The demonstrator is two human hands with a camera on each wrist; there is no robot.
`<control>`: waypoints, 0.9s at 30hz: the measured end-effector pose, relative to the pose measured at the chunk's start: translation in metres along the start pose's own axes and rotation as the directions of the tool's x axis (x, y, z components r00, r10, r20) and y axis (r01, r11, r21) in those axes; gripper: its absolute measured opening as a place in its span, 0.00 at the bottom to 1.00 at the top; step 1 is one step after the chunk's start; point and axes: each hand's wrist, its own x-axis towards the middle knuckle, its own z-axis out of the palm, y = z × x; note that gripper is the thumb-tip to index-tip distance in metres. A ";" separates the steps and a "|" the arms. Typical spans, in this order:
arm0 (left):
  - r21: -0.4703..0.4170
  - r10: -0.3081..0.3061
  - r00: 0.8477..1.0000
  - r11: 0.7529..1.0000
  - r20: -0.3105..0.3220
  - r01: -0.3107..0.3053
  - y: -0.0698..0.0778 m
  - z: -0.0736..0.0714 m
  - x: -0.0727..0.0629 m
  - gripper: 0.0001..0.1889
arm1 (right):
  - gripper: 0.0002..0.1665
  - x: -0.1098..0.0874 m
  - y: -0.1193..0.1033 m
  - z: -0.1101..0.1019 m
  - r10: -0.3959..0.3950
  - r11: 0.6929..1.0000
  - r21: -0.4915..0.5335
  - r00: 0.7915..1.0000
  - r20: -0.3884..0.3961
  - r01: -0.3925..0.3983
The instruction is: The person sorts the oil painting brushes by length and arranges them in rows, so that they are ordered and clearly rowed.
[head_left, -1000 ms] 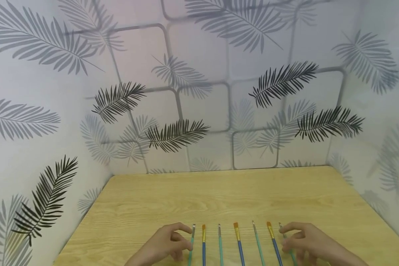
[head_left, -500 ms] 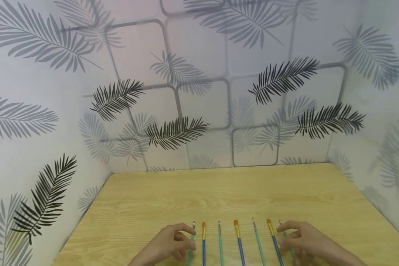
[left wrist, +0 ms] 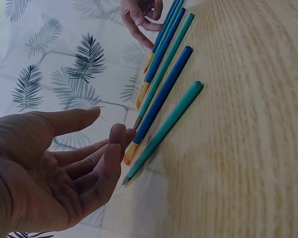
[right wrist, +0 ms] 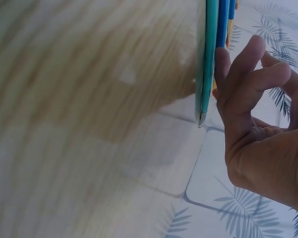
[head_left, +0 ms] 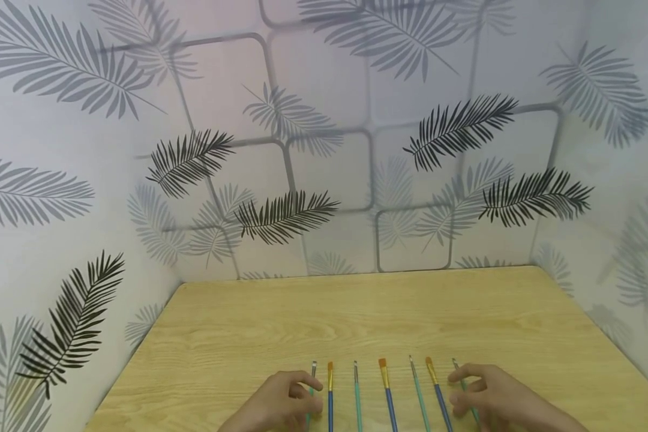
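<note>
Several thin paintbrushes lie side by side on the table, teal handles alternating with blue ones. My left hand (head_left: 286, 401), fingers relaxed and holding nothing, hovers over the leftmost teal brush (head_left: 314, 368); a blue brush (head_left: 330, 399) lies just right of its fingertips. At the other end, my right hand (head_left: 499, 393) partly covers the rightmost teal brush (head_left: 458, 368). Its loosely bent fingers come close to a blue brush with orange bristles (head_left: 434, 384); whether they touch it, I cannot tell. Between the hands lie a teal brush (head_left: 357, 393), a wide orange-tipped blue brush (head_left: 387, 387) and another teal one (head_left: 419, 393).
The wood-grain table (head_left: 302, 318) stretches beyond the brushes to a wall (head_left: 335, 174) with a leaf pattern. Similar walls stand at the left and right sides.
The blue brush nearest my right hand has shifted left at its bristle end. My left hand has drifted slightly right, and my right hand slightly left.
</note>
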 end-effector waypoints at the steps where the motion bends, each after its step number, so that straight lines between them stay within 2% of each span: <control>1: 0.008 0.004 1.000 1.000 -0.001 -0.004 0.000 0.000 0.000 0.21 | 0.34 0.000 0.000 0.000 -0.010 1.000 0.003 1.000 0.008 0.010; 6: 0.021 -0.009 1.000 1.000 0.001 0.009 0.000 0.004 -0.001 0.19 | 0.36 0.000 0.001 0.001 -0.047 0.999 0.003 0.999 0.025 0.046; 10: -0.003 -0.041 0.999 0.999 0.004 0.041 0.000 0.007 -0.001 0.17 | 0.36 -0.001 0.000 0.002 -0.019 1.000 -0.001 1.000 0.013 0.019; 16: 0.012 -0.061 0.998 0.998 0.006 0.061 0.000 0.008 -0.002 0.17 | 0.39 -0.001 -0.002 0.004 0.009 1.000 -0.005 1.000 -0.006 -0.009; 23: 0.028 -0.059 0.998 0.998 0.000 0.059 -0.001 0.007 0.000 0.18 | 0.40 -0.001 -0.003 0.006 -0.056 0.998 -0.010 0.998 0.006 0.056; 27: 0.055 -0.048 0.999 0.997 -0.002 0.048 -0.001 0.006 0.001 0.18 | 0.40 -0.001 -0.003 0.006 -0.063 0.998 -0.005 0.998 0.006 0.063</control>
